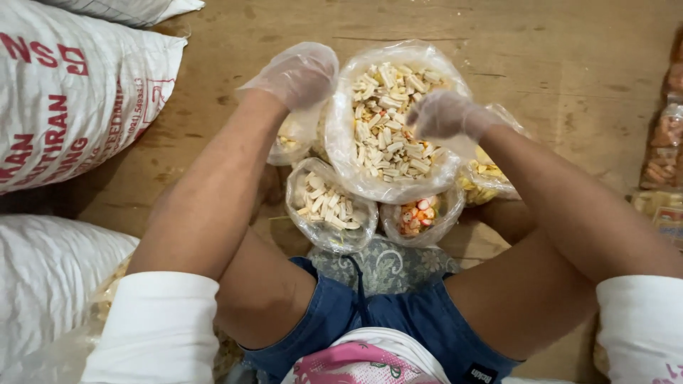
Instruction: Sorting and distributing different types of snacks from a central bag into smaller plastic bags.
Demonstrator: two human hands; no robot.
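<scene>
Worn wooden floor [541, 64] spreads under a seated person, whose bare legs frame a cluster of clear plastic bags. Both hands wear thin, see-through disposable gloves. The left hand [295, 71] curls loosely at the left rim of the large bag [366, 178], and its fingers seem to pinch the plastic edge, though I cannot tell how firmly. The right hand [445, 114] is bunched half closed over the bag's open mouth, down among the contents; whether it holds any pieces is hidden.

That large bag sits in the middle of the cluster, between the knees, and is filled with pale, stick-shaped crackers [388, 121]. These look light, dry and brittle, so a squeeze would likely snap them; the bag itself is soft, slippery film, best taken by its rolled rim rather than its sagging sides.

4 smaller bags press around it:
- 1 near the left knee holds shorter white sticks [329, 206].
- 1 beside it holds orange and white round chips [418, 215].
- 1 on the right holds yellow pieces [484, 178].
- 1 behind the left hand [288, 142] holds pale yellowish bits, mostly hidden.

Woven white sacks [71, 92] lie to the left, and packaged snacks [665, 149] line the right edge.
</scene>
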